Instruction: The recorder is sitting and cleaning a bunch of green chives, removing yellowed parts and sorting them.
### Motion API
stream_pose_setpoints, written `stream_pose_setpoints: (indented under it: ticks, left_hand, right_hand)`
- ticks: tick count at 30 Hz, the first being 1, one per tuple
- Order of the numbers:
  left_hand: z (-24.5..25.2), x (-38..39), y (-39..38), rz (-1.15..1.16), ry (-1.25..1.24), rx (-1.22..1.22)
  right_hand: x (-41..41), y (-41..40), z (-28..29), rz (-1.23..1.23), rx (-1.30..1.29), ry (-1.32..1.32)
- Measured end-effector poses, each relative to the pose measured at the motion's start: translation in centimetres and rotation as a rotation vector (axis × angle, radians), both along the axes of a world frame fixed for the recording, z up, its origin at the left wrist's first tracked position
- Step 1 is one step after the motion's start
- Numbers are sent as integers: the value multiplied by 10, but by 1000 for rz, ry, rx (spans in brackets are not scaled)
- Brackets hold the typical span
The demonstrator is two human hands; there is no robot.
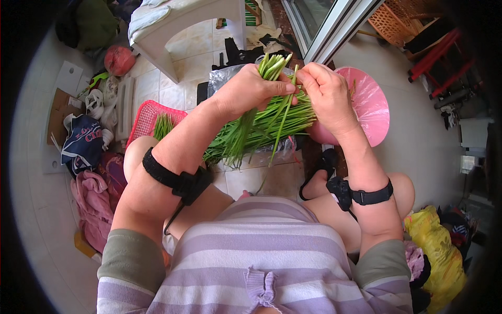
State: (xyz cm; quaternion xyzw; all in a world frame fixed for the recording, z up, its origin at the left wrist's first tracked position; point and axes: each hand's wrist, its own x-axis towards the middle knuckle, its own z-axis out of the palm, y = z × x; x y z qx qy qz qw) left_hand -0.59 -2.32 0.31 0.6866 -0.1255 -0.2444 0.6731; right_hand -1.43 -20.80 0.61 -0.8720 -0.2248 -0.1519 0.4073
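A bunch of green garlic chives [274, 66] is clasped in my left hand [251, 89], cut ends up and leaves hanging down. One separate chive stalk [283, 121] slants across my left thumb. My right hand [325, 92] has its thumb and forefinger pinched together at the top of that stalk; the exact contact is partly hidden by the fingers. Below both hands lies a large heap of chives [270, 121] on a clear plastic bag [227, 76]. More chives [162, 126] sit in a pink plastic basket [142, 117] to the left, partly behind my left forearm.
Right of the heap stands a pink basin [374, 106] lined with clear plastic. A white table [188, 23] and a sliding door frame [333, 31] are ahead. Bags [84, 137] and clothes [92, 200] line the left wall. A yellow plastic bag [435, 243] lies at the right.
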Motion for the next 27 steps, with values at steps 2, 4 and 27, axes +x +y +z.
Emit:
stream_pose_setpoints:
  ticks: [2,4,27]
  left_hand:
    - [3,1,1,3,14,-4]
    - [6,0,3,18,41,-9]
    - [13,12,34,248,45,-270]
  right_hand:
    - [4,-5,-1,-20,-17,-57]
    - [7,-13,1,-81,-41,-92]
    - [23,-64,-14,-311,-466,114]
